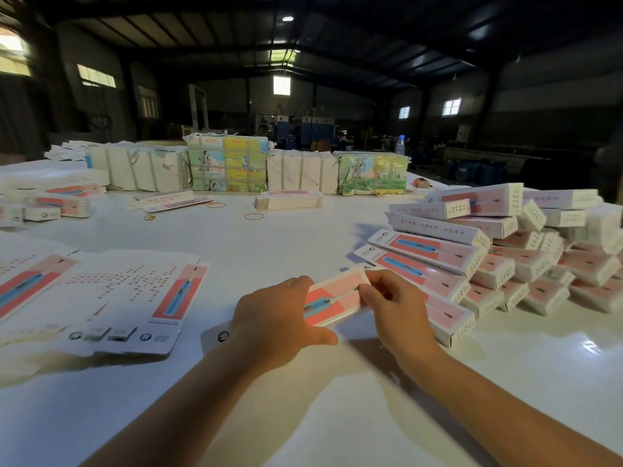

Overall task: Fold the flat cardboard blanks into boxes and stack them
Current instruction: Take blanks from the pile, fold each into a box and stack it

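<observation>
Half-folded box [333, 299], pink/red print with blue pen-like graphic, held just above the white desk [286, 244], front centre. Left hand [276, 323] grips its near end, fingers curled over the top, thumb underneath. Right hand [392, 305] pinches the far end, fingers bent around the edge. A white flap [215, 336] with a round logo sticks out left of the left hand, against the desk. Just right of the hands: pile of finished boxes [499, 251], stacked in slanted rows, nearest box touching or nearly touching the held one. Left side: flat blanks [111, 298] spread in overlapping sheets. Far centre: small stack of flat blanks [288, 200], rubber bands [253, 216] beside it. Back edge: strapped bundles [229, 165], some white-wrapped, some with colourful print. Water bottle [400, 144] behind them.
</observation>
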### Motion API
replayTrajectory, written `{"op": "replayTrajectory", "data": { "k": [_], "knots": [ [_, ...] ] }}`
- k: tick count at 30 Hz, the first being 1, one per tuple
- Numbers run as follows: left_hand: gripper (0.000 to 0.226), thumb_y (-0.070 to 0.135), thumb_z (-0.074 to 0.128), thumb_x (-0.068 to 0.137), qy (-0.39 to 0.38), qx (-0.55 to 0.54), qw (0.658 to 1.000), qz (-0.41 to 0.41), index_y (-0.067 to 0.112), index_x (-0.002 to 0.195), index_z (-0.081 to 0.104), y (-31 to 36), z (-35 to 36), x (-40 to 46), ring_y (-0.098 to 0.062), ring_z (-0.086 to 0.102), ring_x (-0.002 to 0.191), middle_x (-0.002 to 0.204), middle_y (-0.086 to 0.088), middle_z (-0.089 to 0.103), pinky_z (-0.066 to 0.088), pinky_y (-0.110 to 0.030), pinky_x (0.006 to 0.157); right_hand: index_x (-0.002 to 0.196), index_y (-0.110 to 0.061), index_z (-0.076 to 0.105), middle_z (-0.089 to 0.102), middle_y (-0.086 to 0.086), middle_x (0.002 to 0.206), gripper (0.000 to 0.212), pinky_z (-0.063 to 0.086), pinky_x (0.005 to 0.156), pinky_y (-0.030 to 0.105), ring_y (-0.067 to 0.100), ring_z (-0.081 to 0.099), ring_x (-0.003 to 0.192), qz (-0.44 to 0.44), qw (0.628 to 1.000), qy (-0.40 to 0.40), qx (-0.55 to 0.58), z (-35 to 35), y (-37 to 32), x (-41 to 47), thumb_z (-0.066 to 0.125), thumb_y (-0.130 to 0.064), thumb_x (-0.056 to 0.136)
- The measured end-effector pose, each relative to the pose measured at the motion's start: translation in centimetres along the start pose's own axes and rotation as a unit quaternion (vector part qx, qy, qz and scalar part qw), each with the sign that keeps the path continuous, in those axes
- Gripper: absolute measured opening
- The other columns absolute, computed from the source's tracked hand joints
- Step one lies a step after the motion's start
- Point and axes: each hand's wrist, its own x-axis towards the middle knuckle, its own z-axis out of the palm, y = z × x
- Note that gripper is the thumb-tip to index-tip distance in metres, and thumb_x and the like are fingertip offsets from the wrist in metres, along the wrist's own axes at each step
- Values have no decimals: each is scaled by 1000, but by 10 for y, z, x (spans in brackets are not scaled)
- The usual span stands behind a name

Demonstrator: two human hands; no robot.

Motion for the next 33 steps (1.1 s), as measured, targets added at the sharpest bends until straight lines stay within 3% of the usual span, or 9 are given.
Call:
{"op": "replayTrajectory", "data": {
  "k": [4, 8, 13, 17, 20, 22, 25, 27, 33],
  "knots": [
    [59, 72, 60, 69, 0, -4, 1000, -18, 36, 112, 40, 4, -1, 1, -6, 53, 88, 116, 16, 56, 41, -19, 71, 95, -31, 66, 66, -13, 94, 13, 46, 69, 14, 8, 63, 90, -32, 998, 28, -46, 0, -4, 2, 59, -19, 92],
    [57, 71, 59, 70, 1, -33, 999, -32, 35, 110, 41, 4, -3, 1, -8, 56, 93, 114, 16, 56, 48, -22, 74, 141, -28, 35, 40, -6, 127, 75, 46, 85, 32, 15, 50, 107, 64, 994, 89, 23, -6, -2, 11, 76, -25, 79],
    [59, 70, 61, 70, -23, -45, 999, -17, 34, 113, 42, 8, -2, -2, -7, 56, 97, 116, 15, 56, 49, -23, 79, 113, -9, 59, 72, 9, 90, 27, 58, 61, 31, 23, 71, 80, 188, 912, -65, 360, -6, 2, 13, 60, -3, 87],
    [59, 69, 61, 71, -23, -56, 998, -17, 33, 114, 44, 9, -3, -1, -10, 57, 100, 115, 14, 56, 51, -28, 85, 99, -21, 60, 68, -7, 87, 9, 54, 63, 17, 11, 67, 81, -58, 998, 7, 7, -7, 1, 7, 58, -16, 93],
    [60, 69, 60, 71, -4, -42, 999, -22, 32, 116, 44, 8, -1, -1, -10, 57, 99, 116, 13, 57, 50, -26, 84, 110, -26, 54, 58, -13, 86, 20, 39, 57, 6, 0, 53, 74, -186, 938, -19, -290, -5, 1, 0, 40, -32, 98],
    [59, 69, 59, 72, 2, -34, 999, -22, 32, 116, 44, 6, -1, -2, -9, 56, 98, 116, 13, 56, 48, -22, 81, 114, -21, 56, 60, -9, 90, 27, 36, 58, 4, 0, 52, 72, -202, 924, -35, -322, -4, -1, -1, 37, -34, 99],
    [58, 69, 58, 73, 14, -20, 1000, -17, 33, 115, 42, 0, -3, -4, -7, 56, 95, 115, 14, 56, 45, -19, 76, 98, -18, 67, 69, -4, 89, 24, 49, 70, 7, 3, 64, 79, -66, 996, -13, -63, -5, -8, 0, 47, -33, 97],
    [57, 67, 58, 74, 21, -17, 1000, -12, 33, 117, 41, -2, -4, -4, -8, 58, 97, 116, 15, 56, 46, -19, 76, 97, -14, 70, 72, 10, 93, 18, 57, 83, 33, 20, 69, 91, 55, 985, -35, 162, -6, -14, 3, 54, -22, 95],
    [63, 70, 57, 74, 64, 32, 997, 13, 36, 123, 38, -1, 0, -2, -7, 57, 101, 121, 16, 55, 38, -16, 69, 82, -14, 75, 75, 9, 88, 29, 59, 74, 29, 25, 72, 86, 87, 969, -43, 227, -10, -17, 5, 52, 0, 92]
  ]
}}
